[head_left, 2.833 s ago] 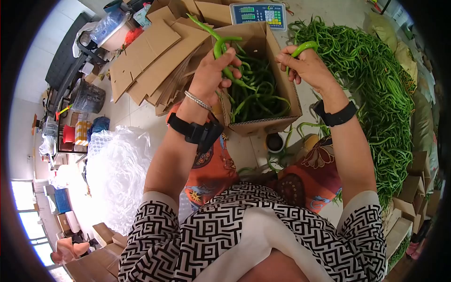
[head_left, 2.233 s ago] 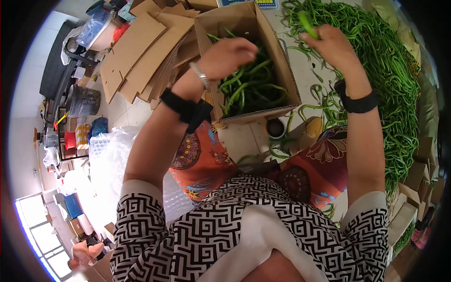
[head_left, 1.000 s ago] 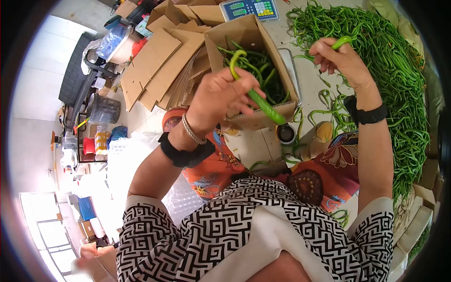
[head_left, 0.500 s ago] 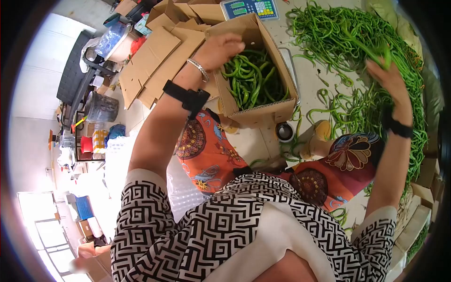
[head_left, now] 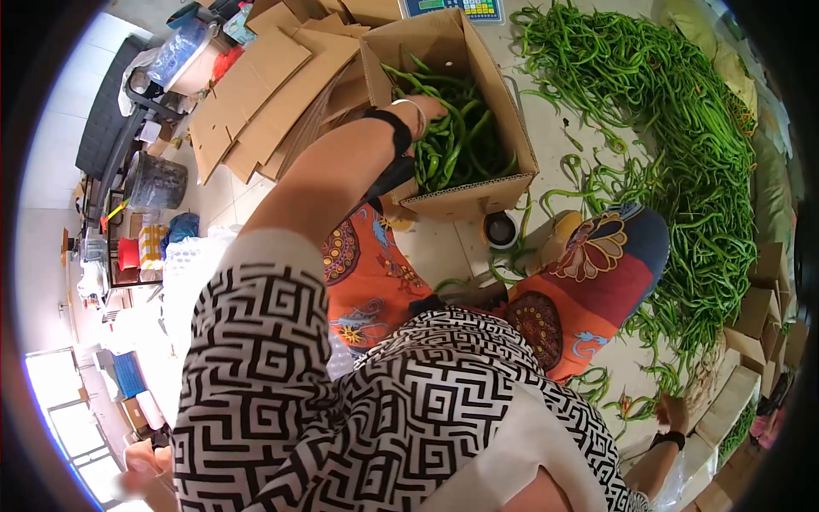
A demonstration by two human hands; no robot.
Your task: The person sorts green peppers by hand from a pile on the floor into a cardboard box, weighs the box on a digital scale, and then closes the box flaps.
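My left hand, with a bracelet and a black band at the wrist, reaches into an open cardboard box. It touches the long green chili peppers inside; its fingertips are partly hidden among them. Low on the right, my right hand is above the floor, close to a few scattered chili peppers. Its fingers look apart, and nothing shows in them. A large heap of green chili peppers spreads along the floor on the right.
Flattened cardboard sheets lie left of the box, and a digital scale stands behind it. A roll of tape lies on the floor by my feet. More cartons stand at the right edge.
My left hand has gone from above the box's left side down onto the peppers. My right hand has left the heap, where it held chili peppers, and swung back toward my right side.
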